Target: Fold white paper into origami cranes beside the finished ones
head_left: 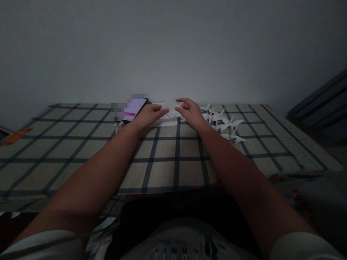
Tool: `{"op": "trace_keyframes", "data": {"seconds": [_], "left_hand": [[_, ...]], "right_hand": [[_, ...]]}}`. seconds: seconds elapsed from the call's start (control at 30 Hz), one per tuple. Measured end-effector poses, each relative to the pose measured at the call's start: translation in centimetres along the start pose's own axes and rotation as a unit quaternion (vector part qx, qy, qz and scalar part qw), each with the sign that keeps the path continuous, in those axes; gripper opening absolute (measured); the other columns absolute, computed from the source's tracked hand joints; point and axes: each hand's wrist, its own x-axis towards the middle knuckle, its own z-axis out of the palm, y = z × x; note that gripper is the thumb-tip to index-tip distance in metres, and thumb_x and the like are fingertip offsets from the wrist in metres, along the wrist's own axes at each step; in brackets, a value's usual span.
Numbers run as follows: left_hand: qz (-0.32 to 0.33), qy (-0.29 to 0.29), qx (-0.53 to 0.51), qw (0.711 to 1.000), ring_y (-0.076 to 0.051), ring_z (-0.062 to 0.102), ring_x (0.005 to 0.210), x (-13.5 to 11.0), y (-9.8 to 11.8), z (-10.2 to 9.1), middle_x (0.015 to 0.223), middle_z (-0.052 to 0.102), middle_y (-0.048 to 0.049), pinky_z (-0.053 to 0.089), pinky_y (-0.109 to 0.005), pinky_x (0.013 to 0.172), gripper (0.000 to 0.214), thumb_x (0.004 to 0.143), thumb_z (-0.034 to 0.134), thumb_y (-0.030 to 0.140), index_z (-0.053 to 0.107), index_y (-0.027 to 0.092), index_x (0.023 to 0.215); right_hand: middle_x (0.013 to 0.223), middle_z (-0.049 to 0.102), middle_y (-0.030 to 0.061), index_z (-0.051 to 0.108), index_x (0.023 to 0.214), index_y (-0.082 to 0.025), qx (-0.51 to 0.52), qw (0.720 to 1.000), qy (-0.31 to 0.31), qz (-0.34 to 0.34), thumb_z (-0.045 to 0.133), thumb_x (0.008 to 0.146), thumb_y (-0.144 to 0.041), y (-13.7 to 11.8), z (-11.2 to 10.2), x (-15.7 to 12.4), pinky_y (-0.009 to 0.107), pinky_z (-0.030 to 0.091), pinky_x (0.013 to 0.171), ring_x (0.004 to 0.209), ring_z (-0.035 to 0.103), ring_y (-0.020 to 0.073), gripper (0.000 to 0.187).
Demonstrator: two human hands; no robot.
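Observation:
Both my arms reach forward over a checked cloth [162,151]. My left hand [150,115] and my right hand [191,112] meet on a white sheet of paper [169,108] that is partly folded. Fingers of both hands pinch its edges, the left from the left side, the right from the right and above. The paper lies close to the far edge of the cloth, near the wall.
A phone [134,109] with a lit pink and purple screen lies just left of the paper. Several folded white paper cranes [222,124] lie in a cluster right of my right hand. A dark striped shape [320,104] stands at the far right.

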Motion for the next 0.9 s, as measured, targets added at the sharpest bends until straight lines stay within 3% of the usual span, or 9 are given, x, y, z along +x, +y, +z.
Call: {"op": "trace_keyframes", "data": {"seconds": [0.3, 0.47, 0.6, 0.7, 0.8, 0.9], "left_hand": [[-0.024, 0.006, -0.075, 0.997, -0.017, 0.062, 0.069, -0.2, 0.4, 0.2, 0.082, 0.073, -0.0055, 0.047, -0.027, 0.065, 0.029, 0.070, 0.078, 0.040, 0.077, 0.016, 0.087], [-0.021, 0.038, -0.097, 0.994, -0.014, 0.060, 0.063, -0.2, 0.5, 0.4, 0.075, 0.070, -0.0031, 0.045, -0.026, 0.059, 0.033, 0.070, 0.081, 0.044, 0.075, 0.017, 0.087], [-0.007, 0.080, -0.119, 0.990, -0.015, 0.061, 0.066, -0.2, 0.6, 0.6, 0.076, 0.071, -0.0036, 0.048, -0.026, 0.062, 0.034, 0.067, 0.083, 0.044, 0.073, 0.016, 0.083], [0.003, 0.117, -0.167, 0.979, -0.016, 0.063, 0.070, 0.0, 0.7, 0.8, 0.078, 0.071, -0.0038, 0.051, -0.027, 0.067, 0.034, 0.066, 0.083, 0.044, 0.070, 0.016, 0.081], [0.009, 0.129, -0.219, 0.967, -0.016, 0.063, 0.070, 0.2, 0.7, 1.2, 0.078, 0.070, -0.0037, 0.053, -0.029, 0.068, 0.034, 0.067, 0.081, 0.045, 0.067, 0.017, 0.079], [0.009, 0.132, -0.236, 0.963, -0.016, 0.065, 0.072, 0.1, 0.8, 1.4, 0.078, 0.069, -0.0038, 0.054, -0.029, 0.070, 0.035, 0.068, 0.081, 0.047, 0.064, 0.017, 0.079]], "right_hand": [[0.073, 0.059, -0.0024, 0.067, 0.113, -0.020, -0.015, 0.999, -0.021, -0.021, 0.068, 0.084, -0.033, 0.2, 0.0, -0.1, 0.031, 0.048, 0.076, 0.070, 0.054, 0.0138, 0.032], [0.074, 0.059, -0.0022, 0.068, 0.115, -0.021, -0.025, 0.998, -0.051, -0.019, 0.070, 0.083, -0.035, -0.2, 0.3, -0.3, 0.032, 0.049, 0.077, 0.070, 0.053, 0.0142, 0.035], [0.089, 0.067, 0.0028, 0.061, 0.127, -0.022, -0.013, 1.000, 0.005, -0.007, 0.069, 0.084, -0.041, 0.4, 0.5, 0.3, 0.036, 0.051, 0.086, 0.082, 0.060, 0.0167, 0.048], [0.100, 0.069, 0.0056, 0.057, 0.133, -0.024, 0.017, 0.998, 0.045, 0.032, 0.065, 0.086, -0.049, 0.8, 0.7, 0.8, 0.035, 0.052, 0.083, 0.085, 0.061, 0.0169, 0.053], [0.095, 0.069, 0.0054, 0.066, 0.118, -0.020, 0.057, 0.996, 0.006, 0.063, 0.069, 0.083, -0.052, 0.5, 0.8, 0.6, 0.032, 0.052, 0.076, 0.082, 0.061, 0.0165, 0.048], [0.086, 0.070, 0.0039, 0.072, 0.092, -0.017, 0.060, 0.993, -0.080, 0.066, 0.071, 0.081, -0.051, -0.2, 0.7, 0.1, 0.031, 0.049, 0.074, 0.075, 0.059, 0.0147, 0.037]]}}
